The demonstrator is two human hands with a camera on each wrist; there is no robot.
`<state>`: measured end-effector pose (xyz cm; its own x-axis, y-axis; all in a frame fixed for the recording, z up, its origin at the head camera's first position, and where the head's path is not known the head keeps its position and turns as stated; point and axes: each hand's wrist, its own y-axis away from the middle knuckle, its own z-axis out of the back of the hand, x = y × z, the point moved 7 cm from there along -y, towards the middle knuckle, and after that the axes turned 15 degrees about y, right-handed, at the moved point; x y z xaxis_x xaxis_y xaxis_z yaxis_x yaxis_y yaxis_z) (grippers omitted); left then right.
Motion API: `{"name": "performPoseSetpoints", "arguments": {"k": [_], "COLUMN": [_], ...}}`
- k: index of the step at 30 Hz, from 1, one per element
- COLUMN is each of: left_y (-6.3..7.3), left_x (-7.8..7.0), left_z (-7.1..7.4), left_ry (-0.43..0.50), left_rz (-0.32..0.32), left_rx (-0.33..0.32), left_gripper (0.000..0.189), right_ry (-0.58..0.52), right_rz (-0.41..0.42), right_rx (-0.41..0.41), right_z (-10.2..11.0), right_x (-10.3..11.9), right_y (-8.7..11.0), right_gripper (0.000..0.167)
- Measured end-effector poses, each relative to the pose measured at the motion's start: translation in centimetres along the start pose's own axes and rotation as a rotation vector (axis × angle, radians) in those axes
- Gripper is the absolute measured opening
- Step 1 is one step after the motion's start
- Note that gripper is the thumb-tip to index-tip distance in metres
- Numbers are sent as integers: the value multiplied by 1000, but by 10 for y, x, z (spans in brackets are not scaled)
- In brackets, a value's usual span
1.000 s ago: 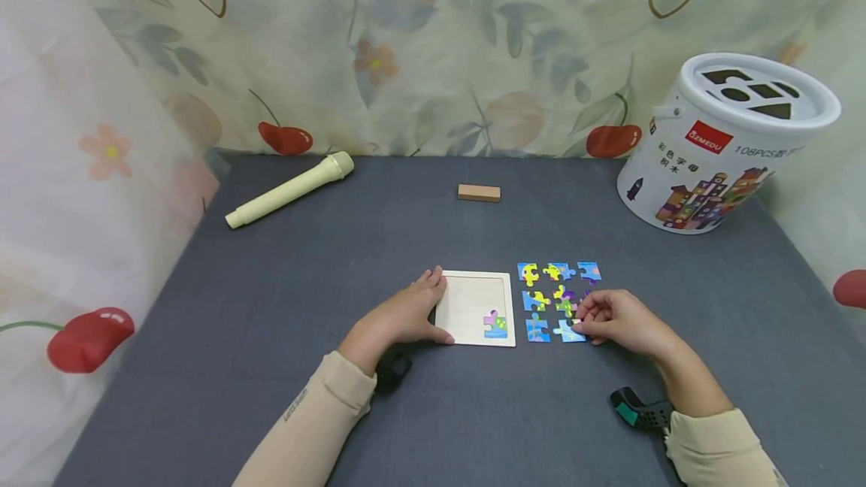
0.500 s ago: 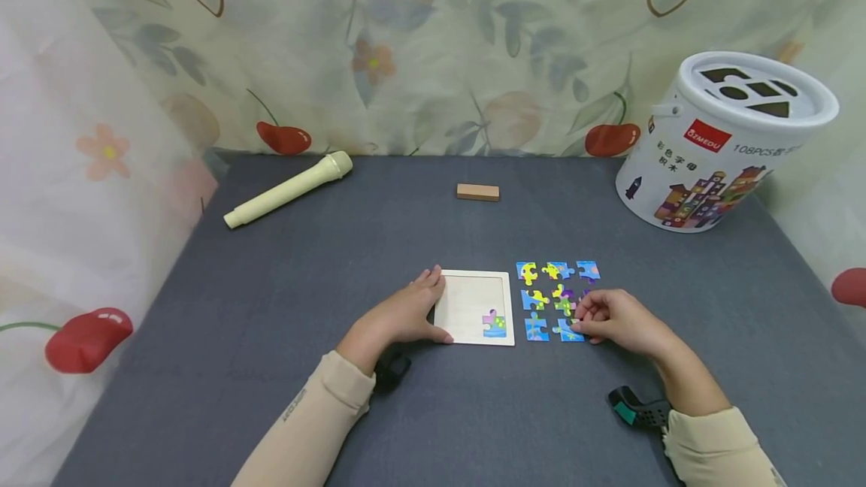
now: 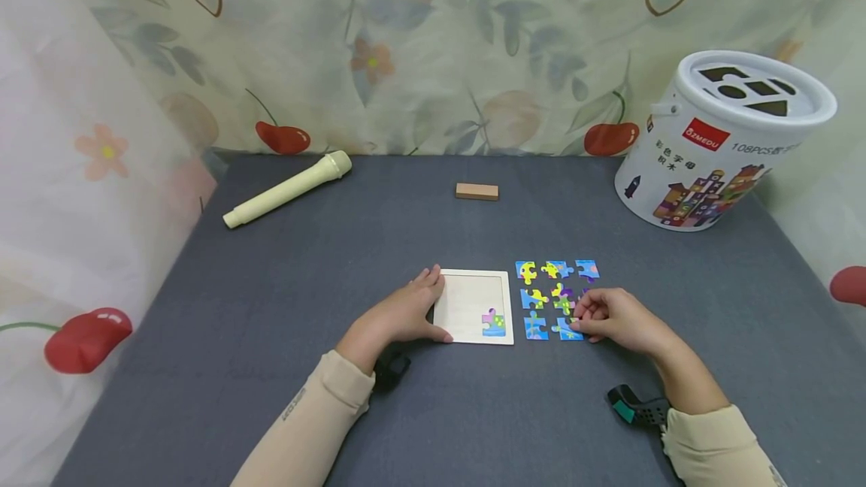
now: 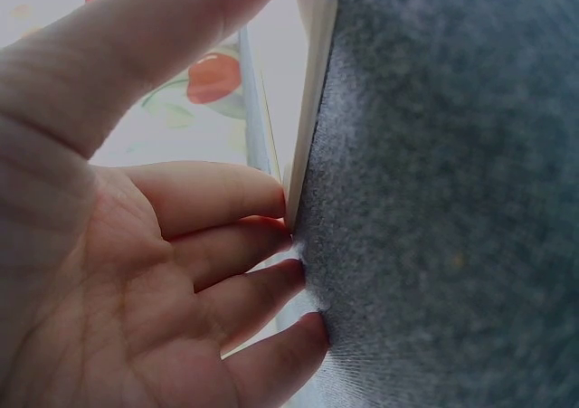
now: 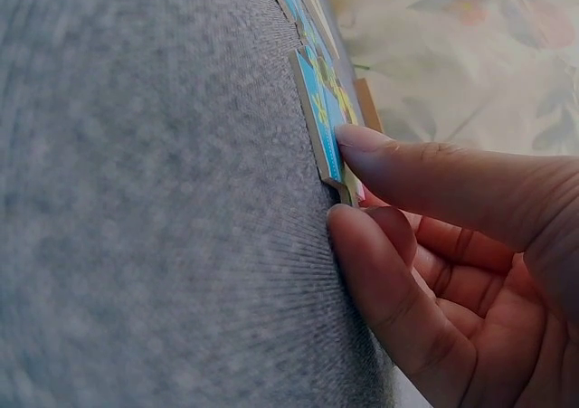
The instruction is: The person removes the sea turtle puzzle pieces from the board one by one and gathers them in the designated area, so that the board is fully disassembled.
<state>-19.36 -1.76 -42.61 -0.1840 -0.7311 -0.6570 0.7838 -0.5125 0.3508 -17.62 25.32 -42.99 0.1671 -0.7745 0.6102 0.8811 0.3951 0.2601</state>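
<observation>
A pale wooden puzzle tray (image 3: pixel 467 299) lies on the grey table, with one pink, green and blue piece (image 3: pixel 495 324) in its lower right corner. My left hand (image 3: pixel 409 310) spans the tray's left side, fingers extended toward the upper corner and thumb at the lower one. In the left wrist view its fingertips (image 4: pixel 271 195) are right at the tray's edge. To the right, several colourful jigsaw pieces lie in rows. At the bottom right of these, my right hand (image 3: pixel 612 316) pinches a blue puzzle piece (image 5: pixel 318 109), thumb on its printed face and forefinger at its edge.
A small brown wooden block (image 3: pixel 476 192) sits behind the tray. A cream stick like a toy microphone (image 3: pixel 287 190) lies at the back left. The white bucket (image 3: pixel 717 149) with shaped lid holes stands back right. Patterned cloth (image 3: pixel 433 51) borders the table.
The blue piece under my right fingertips looked paler one second ago and now shows deeper blue. Both hands stay in nearly the same place. The whole view shifts very slightly.
</observation>
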Motion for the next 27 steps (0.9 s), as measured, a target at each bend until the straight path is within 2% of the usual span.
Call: {"name": "performPoseSetpoints", "arguments": {"k": [12, 19, 27], "left_y": [1, 1, 1], "left_x": [2, 3, 2], "left_z": [1, -1, -1], "left_ry": [7, 2, 11], "left_rz": [18, 24, 24], "left_rx": [-5, -1, -2], "left_gripper": [98, 98, 98], "right_ry": [-17, -16, 53], "right_rz": [1, -5, 31], "right_rx": [-3, -21, -32], "right_z": [0, 8, 16], "right_x": [0, 5, 25], "right_y": [-3, -5, -24], "right_gripper": [23, 25, 25]}}
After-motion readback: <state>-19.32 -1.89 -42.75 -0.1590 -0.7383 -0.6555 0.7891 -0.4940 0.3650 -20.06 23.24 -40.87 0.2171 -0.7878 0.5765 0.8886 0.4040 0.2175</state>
